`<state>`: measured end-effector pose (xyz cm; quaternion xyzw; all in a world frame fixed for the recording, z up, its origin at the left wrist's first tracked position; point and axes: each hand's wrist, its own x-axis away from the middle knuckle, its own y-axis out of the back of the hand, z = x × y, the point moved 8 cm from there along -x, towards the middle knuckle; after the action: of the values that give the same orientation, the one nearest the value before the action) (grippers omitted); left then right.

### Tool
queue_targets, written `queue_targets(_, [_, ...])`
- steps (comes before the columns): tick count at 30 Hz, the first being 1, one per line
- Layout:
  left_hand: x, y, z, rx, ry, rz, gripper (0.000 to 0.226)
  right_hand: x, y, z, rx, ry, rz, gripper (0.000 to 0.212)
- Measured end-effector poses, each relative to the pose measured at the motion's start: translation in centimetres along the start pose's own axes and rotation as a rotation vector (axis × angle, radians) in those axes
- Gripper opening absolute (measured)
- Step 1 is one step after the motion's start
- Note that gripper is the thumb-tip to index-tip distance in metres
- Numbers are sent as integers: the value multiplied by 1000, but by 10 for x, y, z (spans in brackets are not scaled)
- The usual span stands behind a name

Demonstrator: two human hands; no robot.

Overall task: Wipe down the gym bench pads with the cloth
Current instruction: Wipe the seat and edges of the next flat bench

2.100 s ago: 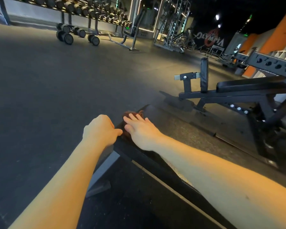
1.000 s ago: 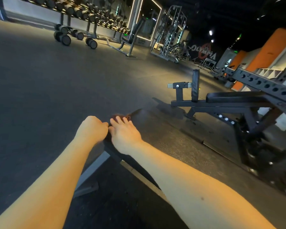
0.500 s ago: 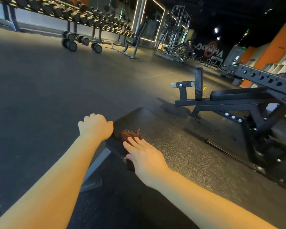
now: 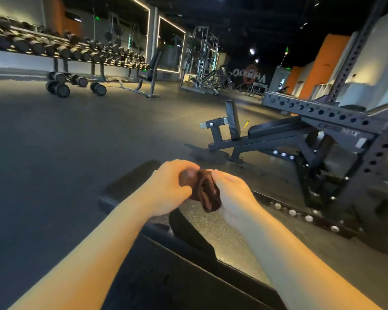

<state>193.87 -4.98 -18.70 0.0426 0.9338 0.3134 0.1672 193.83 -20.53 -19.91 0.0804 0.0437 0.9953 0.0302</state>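
1. Gripping the bunched brown cloth (image 4: 207, 191), the left hand (image 4: 168, 186) curls round its left side.
2. Right hand (image 4: 231, 193) pinches its right side, both hands close together.
3. Cloth hangs over the far end of the bench pad (image 4: 224, 240).

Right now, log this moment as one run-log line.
left hand: grips cloth | right hand: grips cloth | cloth: bunched, held above bench pad | wiping: cloth not touching pad
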Motion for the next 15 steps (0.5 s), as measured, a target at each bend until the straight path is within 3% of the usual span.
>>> queue_targets(3, [-3, -37, -40, -58, -11, 113, 42, 7, 37, 10, -162, -55, -21, 24])
queue_targets(7, [-17, -67, -88, 38, 14, 189, 25, 12, 80, 20, -368, -96, 61, 47])
queue_targets(10, [-32, -87, -129, 118, 25, 227, 17, 12, 114, 27, -418, -76, 121, 64])
queue_targets(15, [-62, -116, -185, 19, 26, 193, 8, 10, 171, 35, -404, -13, 251, 66])
